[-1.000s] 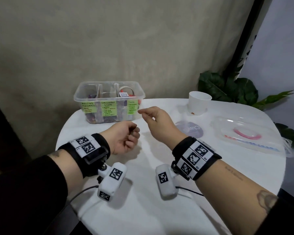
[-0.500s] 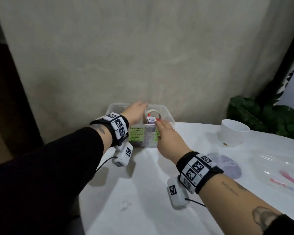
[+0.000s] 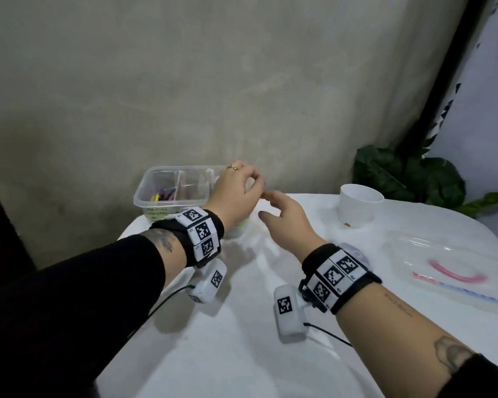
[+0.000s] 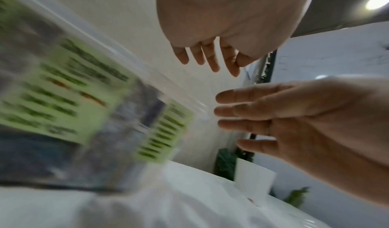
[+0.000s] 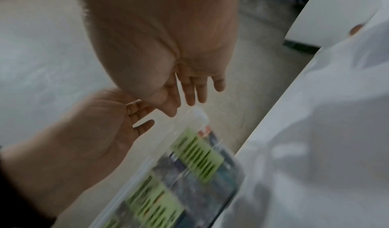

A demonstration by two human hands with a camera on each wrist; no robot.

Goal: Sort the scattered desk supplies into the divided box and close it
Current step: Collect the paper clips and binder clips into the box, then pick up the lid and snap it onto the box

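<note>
The clear divided box [image 3: 167, 179] stands open at the table's back left, with green labels on its front and coloured pens [image 3: 164, 194] in its left compartment. My left hand [image 3: 236, 185] hovers over the box's right end and hides what lies there. Its fingers are relaxed and hold nothing. My right hand [image 3: 282, 216] floats just right of it, fingers straight, pointing at the left hand and empty. In the left wrist view the blurred box [image 4: 84, 98] lies below my left hand [image 4: 210, 57], with my right hand [image 4: 273, 115] beside it. The right wrist view shows my right hand [image 5: 189, 85] above the box's corner [image 5: 189, 173].
The clear lid [image 3: 443, 268] with a pink handle lies flat at the table's right. A white cup [image 3: 360, 205] stands behind my right hand, and a leafy plant [image 3: 408, 179] sits beyond the table edge. A concrete wall rises close behind the box.
Both hands have reached from near my body out to the box. The left hand has since shifted from the box's middle to its right end, and the right hand has come off the box front.
</note>
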